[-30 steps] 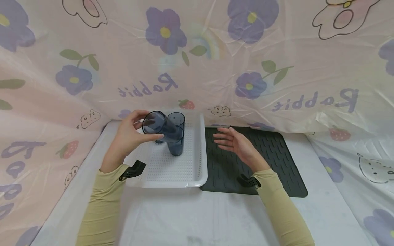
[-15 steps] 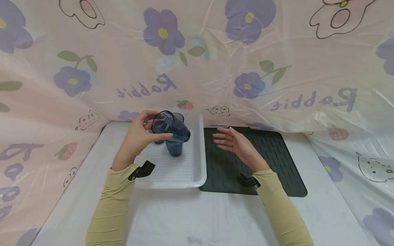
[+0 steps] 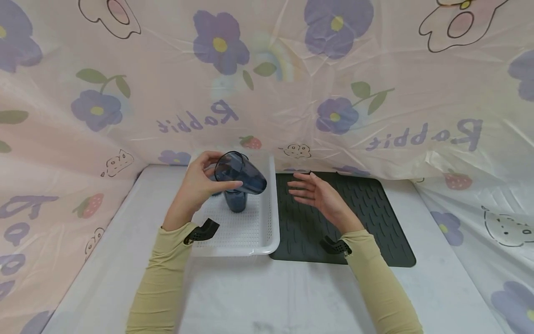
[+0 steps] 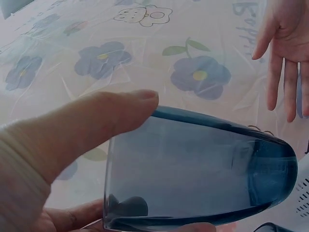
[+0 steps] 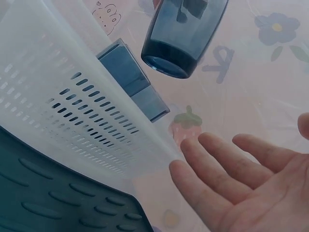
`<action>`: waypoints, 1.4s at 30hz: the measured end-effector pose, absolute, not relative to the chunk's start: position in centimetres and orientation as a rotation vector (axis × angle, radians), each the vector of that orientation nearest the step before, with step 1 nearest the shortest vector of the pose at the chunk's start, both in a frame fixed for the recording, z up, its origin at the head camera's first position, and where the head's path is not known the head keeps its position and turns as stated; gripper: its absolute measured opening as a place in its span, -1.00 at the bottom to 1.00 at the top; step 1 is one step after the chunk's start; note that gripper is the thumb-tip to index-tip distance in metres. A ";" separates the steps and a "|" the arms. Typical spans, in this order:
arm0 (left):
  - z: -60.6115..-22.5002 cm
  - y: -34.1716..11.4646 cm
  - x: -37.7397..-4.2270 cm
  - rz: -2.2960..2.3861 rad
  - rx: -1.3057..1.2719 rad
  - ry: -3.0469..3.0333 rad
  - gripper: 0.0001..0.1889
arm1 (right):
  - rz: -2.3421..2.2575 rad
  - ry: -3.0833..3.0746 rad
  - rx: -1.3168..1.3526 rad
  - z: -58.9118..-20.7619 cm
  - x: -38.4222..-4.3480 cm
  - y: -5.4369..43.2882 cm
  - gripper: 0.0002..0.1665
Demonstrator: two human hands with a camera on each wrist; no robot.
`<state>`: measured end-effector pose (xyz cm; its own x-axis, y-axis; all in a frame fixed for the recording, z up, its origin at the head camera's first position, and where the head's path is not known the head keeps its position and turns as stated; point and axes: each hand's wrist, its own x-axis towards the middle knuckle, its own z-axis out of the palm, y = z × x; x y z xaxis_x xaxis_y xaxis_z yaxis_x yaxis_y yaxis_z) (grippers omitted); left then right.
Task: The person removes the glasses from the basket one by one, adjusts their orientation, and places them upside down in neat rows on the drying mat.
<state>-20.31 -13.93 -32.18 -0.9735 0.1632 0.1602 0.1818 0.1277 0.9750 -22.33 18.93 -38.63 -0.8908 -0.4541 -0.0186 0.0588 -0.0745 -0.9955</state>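
Observation:
My left hand (image 3: 193, 188) grips a clear blue tumbler (image 3: 248, 176) near its rim, with the thumb on the near side. The tumbler is tilted over the white basket (image 3: 273, 227), its base pointing right and slightly down. In the left wrist view the tumbler (image 4: 193, 164) looks empty. Below it, another blue tumbler (image 3: 236, 203) stands in the basket, partly hidden. My right hand (image 3: 321, 199) hovers over the dark ridged mat (image 3: 304, 241), fingers extended, holding nothing. In the right wrist view, that hand (image 5: 256, 183) is apart from the held tumbler (image 5: 181, 43).
The perforated basket stands directly left of the mat on a white-covered table (image 3: 250, 297). A blue tumbler (image 5: 128, 72) shows above the basket's wall in the right wrist view. A flower-printed sheet (image 3: 283, 106) hangs behind and along the sides.
My left hand has moved right with the tumbler, which now covers more of the tumblers behind it. The right hand stays almost where it was.

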 end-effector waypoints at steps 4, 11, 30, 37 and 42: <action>-32.2 -13.5 -20.4 -2.083 -0.372 -2.340 -0.17 | -2.035 1.846 -0.425 -38.6 -22.3 18.9 -0.26; -32.3 -12.8 -20.4 -2.095 -0.365 -2.312 -0.19 | -2.050 1.840 -0.427 -38.5 -22.4 18.8 -0.27; -33.4 -9.7 -20.8 -2.158 -0.366 -2.245 -0.23 | -2.053 1.811 -0.394 -38.8 -22.6 18.3 -0.29; -33.5 -8.7 -20.7 -2.182 -0.390 -2.222 -0.26 | -2.062 1.795 -0.341 -39.0 -22.6 18.1 -0.34; -33.6 -8.2 -20.5 -2.185 -0.398 -2.228 -0.25 | -2.073 1.767 -0.318 -39.4 -22.7 17.7 -0.33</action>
<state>-20.54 -8.23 -33.57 -0.9680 0.1818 0.1729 0.1763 0.0030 0.9843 -22.74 17.69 -39.39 -0.8955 -0.4374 -0.0820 0.1503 -0.1237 -0.9809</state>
